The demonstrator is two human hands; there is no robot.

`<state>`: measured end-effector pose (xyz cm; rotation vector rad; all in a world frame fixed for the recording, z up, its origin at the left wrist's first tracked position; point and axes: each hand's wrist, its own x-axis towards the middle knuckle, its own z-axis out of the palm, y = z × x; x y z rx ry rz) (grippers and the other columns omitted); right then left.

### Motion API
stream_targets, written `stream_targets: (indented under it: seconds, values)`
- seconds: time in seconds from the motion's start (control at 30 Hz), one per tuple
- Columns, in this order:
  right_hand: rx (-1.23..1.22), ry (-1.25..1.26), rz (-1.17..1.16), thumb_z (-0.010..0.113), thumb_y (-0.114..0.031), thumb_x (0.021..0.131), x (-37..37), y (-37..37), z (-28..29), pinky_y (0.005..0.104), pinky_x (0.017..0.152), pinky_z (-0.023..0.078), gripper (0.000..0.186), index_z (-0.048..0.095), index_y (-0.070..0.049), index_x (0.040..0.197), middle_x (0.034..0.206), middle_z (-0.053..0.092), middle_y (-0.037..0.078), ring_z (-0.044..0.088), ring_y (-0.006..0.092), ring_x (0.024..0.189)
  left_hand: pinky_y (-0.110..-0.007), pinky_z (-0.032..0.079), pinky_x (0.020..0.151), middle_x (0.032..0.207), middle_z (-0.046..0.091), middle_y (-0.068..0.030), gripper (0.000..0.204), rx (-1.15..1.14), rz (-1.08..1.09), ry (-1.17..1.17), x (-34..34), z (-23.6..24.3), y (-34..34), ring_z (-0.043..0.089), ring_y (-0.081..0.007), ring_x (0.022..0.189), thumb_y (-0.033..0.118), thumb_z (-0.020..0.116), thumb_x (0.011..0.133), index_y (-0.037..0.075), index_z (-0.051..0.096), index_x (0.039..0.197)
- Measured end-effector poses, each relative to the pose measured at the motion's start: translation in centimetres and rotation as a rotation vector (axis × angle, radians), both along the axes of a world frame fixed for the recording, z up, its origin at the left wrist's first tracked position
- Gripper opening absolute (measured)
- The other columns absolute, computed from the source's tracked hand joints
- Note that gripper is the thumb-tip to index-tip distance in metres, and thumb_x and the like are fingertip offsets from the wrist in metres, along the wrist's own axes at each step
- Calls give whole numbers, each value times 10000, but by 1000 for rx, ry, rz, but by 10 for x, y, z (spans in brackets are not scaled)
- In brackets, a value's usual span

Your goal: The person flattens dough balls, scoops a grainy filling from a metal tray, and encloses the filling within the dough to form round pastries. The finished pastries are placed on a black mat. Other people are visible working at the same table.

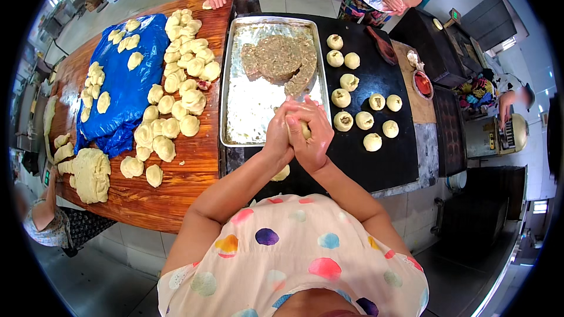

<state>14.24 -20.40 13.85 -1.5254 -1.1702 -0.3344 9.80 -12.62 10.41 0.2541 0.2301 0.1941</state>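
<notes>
My left hand (277,136) and my right hand (316,139) are cupped together over the near right corner of a metal tray (247,123). Both are closed round a pale dough ball (305,130), only a sliver of which shows between the fingers. Beyond them in the tray sits a big mound of greyish-brown minced filling (276,58), with one strip partly split off at its right. On the black sheet (388,164) to the right stand several round dough balls (372,142), some with filling showing at the top. Below my wrists lies another dough piece (281,173).
Left, a wooden table (194,182) holds many dough pieces (189,125), a blue plastic sheet (135,76) and a large dough lump (93,175). A dark red scoop-like tool (382,46) and a red-filled bowl (422,84) are at right. Other people work around the tables.
</notes>
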Motion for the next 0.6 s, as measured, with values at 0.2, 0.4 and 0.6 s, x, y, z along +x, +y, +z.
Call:
stream_targets:
  seconds: [0.2,0.4,0.6]
  values:
    - [50,306,78,773,-114,766,-9,2,25,448,1008,479,183,665,-31,889,1020,704,132,681,295,986,-408,470,1034,1231,571,-192,540,-40,-173,35,-11,19,18,570,-303,1179,475,324,1041,15,463,1286]
    - [-32,105,45,754,-58,754,-2,-7,3,491,1042,447,141,657,-46,855,947,715,89,683,279,1000,-426,455,1051,1259,557,-162,652,75,-261,47,-6,33,11,550,-292,1208,554,282,1030,16,406,1377]
    - [-93,136,44,752,-60,767,-16,3,-2,518,1050,425,117,661,-43,838,897,715,77,691,271,970,-476,455,1041,1314,534,-137,617,-118,-21,0,-19,-5,0,532,-318,1223,534,337,1021,26,451,1351]
